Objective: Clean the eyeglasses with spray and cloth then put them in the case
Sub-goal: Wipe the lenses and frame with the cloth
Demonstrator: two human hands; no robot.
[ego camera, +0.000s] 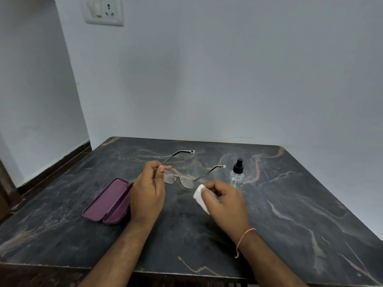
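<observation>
Above dark table (269, 204), your left hand (148, 193) pinches thin metal glasses (180, 179), arms open; right hand (224, 200) grips white cloth (199, 196). Spray bottle (237, 172), open purple case (109, 201) nearby.

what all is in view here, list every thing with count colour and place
eyeglasses: one, thin metal frame, temples open, held above table centre
cleaning cloth: one, white, in the right hand
spray bottle: one, clear with black nozzle, upright right of the eyeglasses
glasses case: one, purple, open, left on the table
table: one, dark marble
wall socket: one, white, upper left wall
wrist thread: one, orange, right wrist
left hand: grip on frame corner
right hand: grip on cloth
</observation>
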